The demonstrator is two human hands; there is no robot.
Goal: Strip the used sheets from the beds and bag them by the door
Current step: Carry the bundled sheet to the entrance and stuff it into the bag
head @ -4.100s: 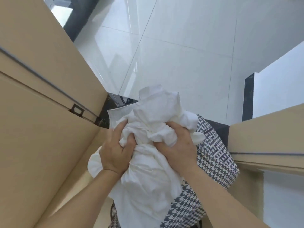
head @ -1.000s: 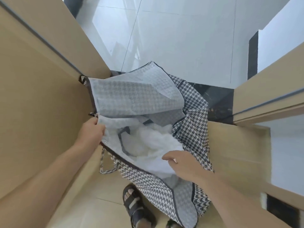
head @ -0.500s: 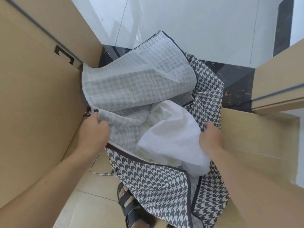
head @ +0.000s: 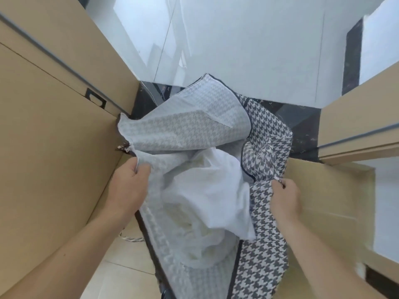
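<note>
Head view: the houndstooth bag [head: 266,130] stands open between a tan door [head: 54,147] on its left and a tan door frame [head: 356,130] on its right. The left hand [head: 127,188] grips the bag's left rim, fingers curled and clamped on the fabric. The right hand [head: 285,197] pinches the bag's right rim, fingers closed on it. The white sheets [head: 216,180] lie bunched inside the bag, between the 2 hands. Beyond the bag run a dark threshold strip [head: 302,126] and glossy white floor tiles [head: 237,39].

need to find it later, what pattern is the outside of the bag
Dark grey-and-white houndstooth on the bag, clearest in the head view.
</note>
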